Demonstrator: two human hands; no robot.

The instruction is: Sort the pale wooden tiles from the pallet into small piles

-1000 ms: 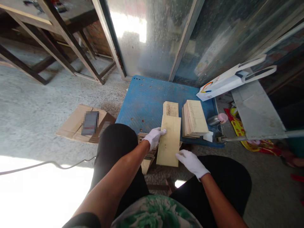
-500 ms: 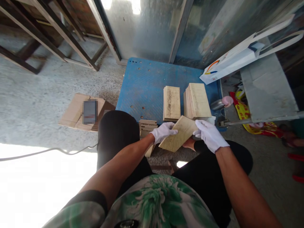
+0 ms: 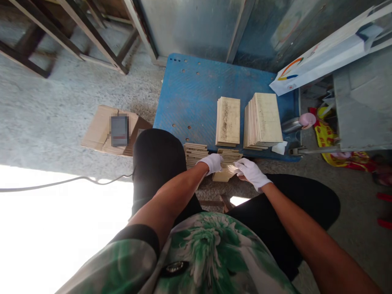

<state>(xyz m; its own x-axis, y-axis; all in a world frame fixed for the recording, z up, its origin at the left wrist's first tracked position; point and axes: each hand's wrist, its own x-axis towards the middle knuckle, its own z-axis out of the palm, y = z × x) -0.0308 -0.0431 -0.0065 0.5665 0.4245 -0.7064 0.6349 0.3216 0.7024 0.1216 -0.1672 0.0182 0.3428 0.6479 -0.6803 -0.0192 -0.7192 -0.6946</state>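
Observation:
Both my hands wear white gloves and face each other over the front edge of the blue table. My left hand is closed at the left end of a thin wooden board, which now shows nearly edge-on. My right hand pinches its right end; the fingertips are partly blurred. Just beyond and below the hands are a left pile of thin boards and a second pile. Farther back on the table stand a shorter stack of pale boards with dark specks and a taller stack.
The blue table meets a metal-framed panel. On its right are a white paper bag, a metal flask with a pink lid and a white scrap. A cardboard box lies left, with a cable nearby.
The board between my hands has turned from showing its broad face to nearly edge-on. My right hand has come closer to my left. The view has shifted, revealing the second pile.

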